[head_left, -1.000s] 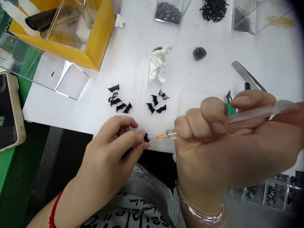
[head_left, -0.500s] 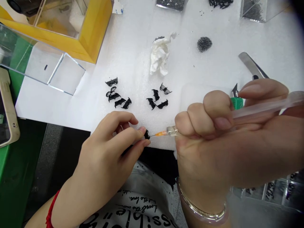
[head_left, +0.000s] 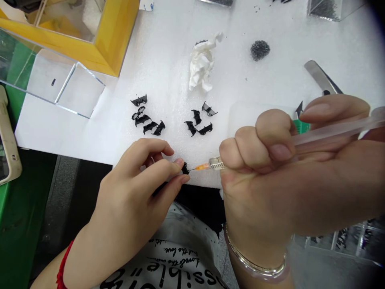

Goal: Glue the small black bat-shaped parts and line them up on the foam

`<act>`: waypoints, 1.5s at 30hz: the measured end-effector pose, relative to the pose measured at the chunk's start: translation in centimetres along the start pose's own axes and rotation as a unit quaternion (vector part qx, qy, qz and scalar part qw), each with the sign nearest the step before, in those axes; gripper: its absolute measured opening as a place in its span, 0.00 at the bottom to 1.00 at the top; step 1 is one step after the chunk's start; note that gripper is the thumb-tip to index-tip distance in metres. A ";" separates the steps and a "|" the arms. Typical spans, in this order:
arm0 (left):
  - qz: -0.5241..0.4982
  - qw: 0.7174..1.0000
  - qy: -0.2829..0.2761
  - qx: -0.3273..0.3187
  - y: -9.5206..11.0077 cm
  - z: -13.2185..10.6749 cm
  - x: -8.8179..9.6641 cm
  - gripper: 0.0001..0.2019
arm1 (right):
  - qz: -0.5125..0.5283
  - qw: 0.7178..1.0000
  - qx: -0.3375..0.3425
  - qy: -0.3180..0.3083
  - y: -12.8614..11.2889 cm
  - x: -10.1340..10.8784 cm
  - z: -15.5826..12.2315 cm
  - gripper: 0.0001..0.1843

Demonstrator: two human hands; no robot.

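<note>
A small black plastic part [head_left: 185, 169] was found pinched in the fingertips of the left hand [head_left: 129, 188], at the near edge of a white foam sheet [head_left: 99, 140]. A syringe [head_left: 331, 132] was grasped in the clenched right hand [head_left: 270, 188], its orange-hubbed needle [head_left: 202, 167] reaching the part. Further black parts [head_left: 149, 127] lay farther off on the foam.

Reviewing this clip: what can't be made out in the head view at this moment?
- Small black plastic part: partly hidden by the left hand.
- Thin needle with orange hub: too small to tell whether its tip touches the part.
- Clear plastic syringe: far end cut off by the right edge.
- Green object: mostly hidden by the right hand.
</note>
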State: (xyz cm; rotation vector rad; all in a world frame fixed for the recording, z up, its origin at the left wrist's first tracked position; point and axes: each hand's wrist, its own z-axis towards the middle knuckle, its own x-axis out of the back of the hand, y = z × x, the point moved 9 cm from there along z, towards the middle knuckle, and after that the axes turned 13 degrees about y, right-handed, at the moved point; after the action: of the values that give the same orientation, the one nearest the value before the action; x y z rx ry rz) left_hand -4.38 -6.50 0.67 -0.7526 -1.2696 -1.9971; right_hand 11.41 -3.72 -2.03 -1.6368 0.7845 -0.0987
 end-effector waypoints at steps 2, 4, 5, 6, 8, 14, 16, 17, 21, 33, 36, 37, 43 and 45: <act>-0.001 1.000 -0.001 0.003 -0.1 0.0 0.0 0.03 | -0.003 1.000 0.002 0.007 -0.1 0.1 0.0 0.22; -0.001 1.000 -0.004 0.006 -0.1 0.0 -0.1 0.04 | -0.005 1.000 -0.004 0.004 0.0 0.0 0.0 0.23; -0.001 1.000 -0.005 0.005 0.0 0.0 -0.1 0.04 | -0.005 1.000 -0.007 0.001 0.0 0.0 0.0 0.22; 0.000 1.000 -0.005 0.003 0.0 0.0 -0.1 0.04 | -0.004 1.000 -0.009 -0.001 0.0 0.0 0.0 0.22; 0.003 1.000 -0.003 0.001 0.1 0.0 -0.1 0.04 | -0.001 1.000 -0.009 -0.011 -0.1 -0.2 0.1 0.18; 0.015 1.000 0.005 -0.014 0.2 -0.1 0.1 0.02 | 0.013 1.000 -0.022 -0.006 0.0 -0.1 0.0 0.14; 0.024 0.999 -0.001 -0.022 0.3 -0.2 0.0 0.03 | 0.036 0.999 -0.028 -0.021 0.1 -0.6 -0.1 0.15; 0.028 0.999 -0.006 -0.028 0.4 -0.3 -0.1 0.03 | 0.054 0.997 -0.039 -0.027 0.3 -0.8 -0.1 0.16; 0.044 0.997 -0.026 -0.061 1.0 -0.8 -0.3 0.05 | 0.125 0.985 -0.121 0.000 1.2 -1.0 0.5 0.20; 0.165 0.979 0.042 -0.112 0.5 6.0 -0.1 0.07 | 0.180 0.928 -0.322 -0.045 2.6 -1.7 0.0 0.29; 0.174 0.979 0.002 -0.110 0.2 7.1 -1.8 0.08 | 0.191 0.923 -0.332 -0.040 2.6 -1.5 -0.2 0.28; 0.166 0.980 -0.007 -0.105 0.0 7.2 -2.0 0.08 | 0.193 0.921 -0.336 -0.038 2.7 -1.5 -0.2 0.28; 0.134 0.990 -0.011 -0.049 -2.6 7.4 -0.4 0.10 | 0.196 0.919 -0.343 -0.024 2.8 -1.6 -0.1 0.29; 0.154 0.988 -0.007 -0.017 -4.0 7.5 0.4 0.08 | 0.199 0.919 -0.338 -0.024 2.8 -1.6 0.0 0.29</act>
State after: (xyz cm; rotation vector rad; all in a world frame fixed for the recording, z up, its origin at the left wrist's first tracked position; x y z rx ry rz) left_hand -6.77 1.64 1.58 -0.9205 -1.0572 -1.7688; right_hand 8.95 -2.91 -3.91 -2.0661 1.1809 0.5595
